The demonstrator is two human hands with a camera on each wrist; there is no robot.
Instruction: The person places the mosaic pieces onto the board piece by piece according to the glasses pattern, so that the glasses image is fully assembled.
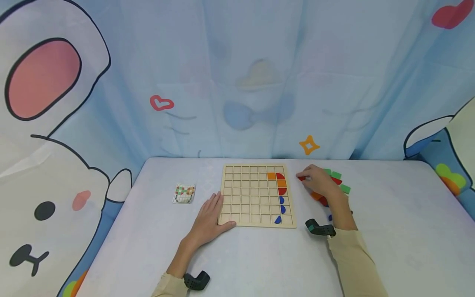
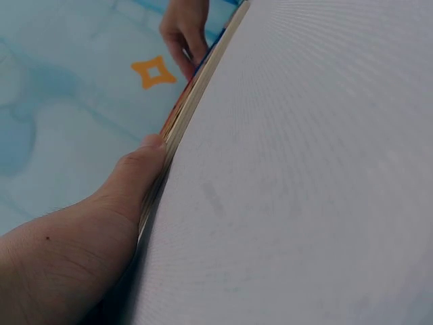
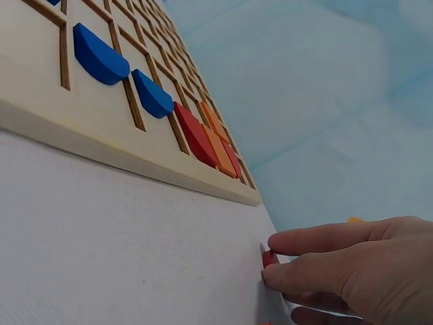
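A wooden grid board (image 1: pixel 252 198) lies on the table with orange, red and blue pieces along its right side. My left hand (image 1: pixel 210 220) rests on the board's left edge, fingers straight; in the left wrist view the thumb of that hand (image 2: pixel 88 237) lies along the board's edge. Right of the board, my right hand (image 1: pixel 320 181) pinches a small red piece (image 3: pixel 269 259) between thumb and finger, close to the table. Blue pieces (image 3: pixel 100 55) and a red piece (image 3: pixel 196 135) sit in the board's cells in the right wrist view.
Green pieces (image 1: pixel 345 189), with red, orange and blue ones, lie in a loose group partly behind my right hand and forearm. A small patterned card (image 1: pixel 184 194) lies left of the board. A blue printed curtain (image 1: pixel 252 82) hangs behind the table.
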